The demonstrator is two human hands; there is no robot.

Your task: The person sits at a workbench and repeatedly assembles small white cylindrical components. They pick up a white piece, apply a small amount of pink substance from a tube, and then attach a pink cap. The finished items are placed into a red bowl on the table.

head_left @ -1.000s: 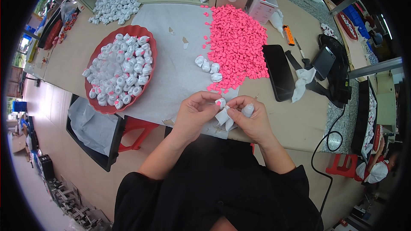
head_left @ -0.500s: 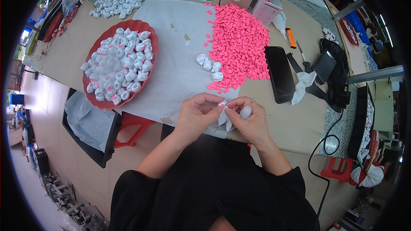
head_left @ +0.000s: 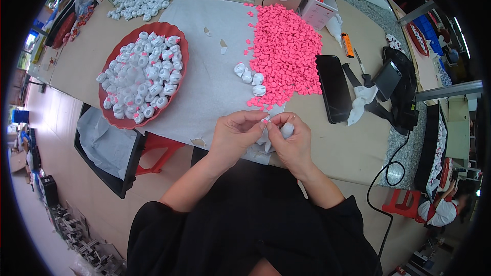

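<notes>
My left hand (head_left: pixel 235 132) and my right hand (head_left: pixel 292 140) meet at the table's near edge. Their thumbs and forefingers are closed on a small white piece (head_left: pixel 264 119) with a pink spot on it. The right palm also keeps hold of a white object with a rounded end (head_left: pixel 287 130); my fingers cover most of it, so its kind is unclear. Beyond my hands spreads a heap of small pink pieces (head_left: pixel 286 46) on white paper (head_left: pixel 204 66). Several white rounded pieces (head_left: pixel 247 76) lie at the heap's left side.
To the left, a red scalloped tray (head_left: pixel 183 66) holds many white pieces with pink bits. More white pieces (head_left: pixel 140 0) lie at the back left. On the right are a black phone (head_left: pixel 334 89), an orange lighter (head_left: pixel 348 45), a knife (head_left: pixel 360 61) and a black cable (head_left: pixel 386 174).
Both hands have shifted slightly left, the right one more. The right thumb has moved up to the small white piece, and the rounded white object has moved left with that hand.
</notes>
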